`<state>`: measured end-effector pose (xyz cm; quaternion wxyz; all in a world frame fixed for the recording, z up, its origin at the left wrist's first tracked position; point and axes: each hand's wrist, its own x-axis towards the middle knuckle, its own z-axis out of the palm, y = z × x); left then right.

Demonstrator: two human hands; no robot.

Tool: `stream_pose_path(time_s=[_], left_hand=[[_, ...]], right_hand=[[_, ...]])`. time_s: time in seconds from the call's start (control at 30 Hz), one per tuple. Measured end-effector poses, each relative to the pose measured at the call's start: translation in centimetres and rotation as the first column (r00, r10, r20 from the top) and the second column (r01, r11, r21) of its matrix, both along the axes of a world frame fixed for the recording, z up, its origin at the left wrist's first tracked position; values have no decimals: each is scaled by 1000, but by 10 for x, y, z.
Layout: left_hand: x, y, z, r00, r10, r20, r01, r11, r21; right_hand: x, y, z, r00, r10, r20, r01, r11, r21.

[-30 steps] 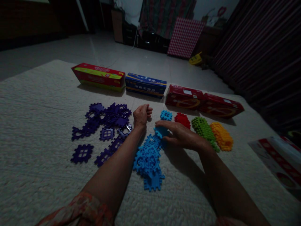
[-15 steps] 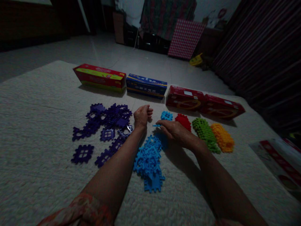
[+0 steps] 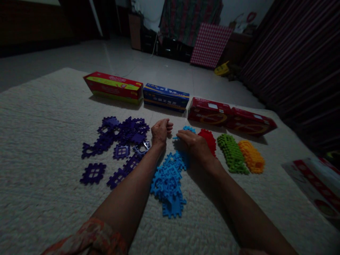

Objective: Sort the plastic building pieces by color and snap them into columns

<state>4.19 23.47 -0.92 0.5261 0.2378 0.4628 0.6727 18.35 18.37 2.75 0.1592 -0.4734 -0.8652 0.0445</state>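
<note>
Just beyond the far end of the blue heap [image 3: 169, 181], the right hand [image 3: 196, 142] is held palm down, its fingers angled forward and left and pressed together. A thin blue piece [image 3: 175, 137] is seen jutting from the fingertips, apparently pinched against a hidden thumb. The left hand [image 3: 159, 131] is held beyond the heap, slightly left, its fingers curled loosely inward; whether anything is enclosed cannot be told. Purple pieces [image 3: 138, 137] are scattered left of the heap.
</note>
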Motion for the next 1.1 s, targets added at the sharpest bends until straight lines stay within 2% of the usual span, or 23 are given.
stream_pose_path(time_s=[0.07, 0.17, 0.3, 0.4, 0.53, 0.67, 0.83, 0.93, 1.0, 1.1], left_hand=[[0, 0, 0, 1000, 1, -10, -1, 1000, -2], [-1, -1, 2, 1000, 6, -2, -6, 1000, -9], [-2, -2, 4, 998, 29, 55, -27, 999, -24], [-2, -2, 4, 997, 34, 74, -33, 999, -19], [-2, -3, 5, 998, 19, 68, -19, 1000, -11], [-2, -2, 5, 998, 20, 55, -19, 1000, -21], [-1, -1, 4, 999, 22, 37, -21, 999, -28], [-1, -2, 4, 999, 22, 24, -22, 999, -31], [0, -2, 3, 1000, 22, 22, -22, 999, -25], [0, -3, 3, 999, 22, 26, -22, 1000, -12]], right_hand=[[-2, -2, -2, 1000, -5, 8, 6, 999, -37], [5, -4, 0, 998, 66, 19, -64, 994, -90], [19, -1, 13, 990, 131, 52, -121, 979, -164], [19, 3, 21, 981, 163, 109, -137, 968, -210], [11, 6, 23, 949, 198, 247, -124, 950, -285], [5, 4, 24, 939, 182, 292, -89, 948, -305], [5, 1, 25, 935, 166, 313, -91, 966, -242], [15, 6, 28, 954, 143, 263, -104, 982, -157], [25, 13, 30, 979, 82, 187, -75, 996, -47], [38, 27, 30, 995, -60, 75, 51, 992, 112]])
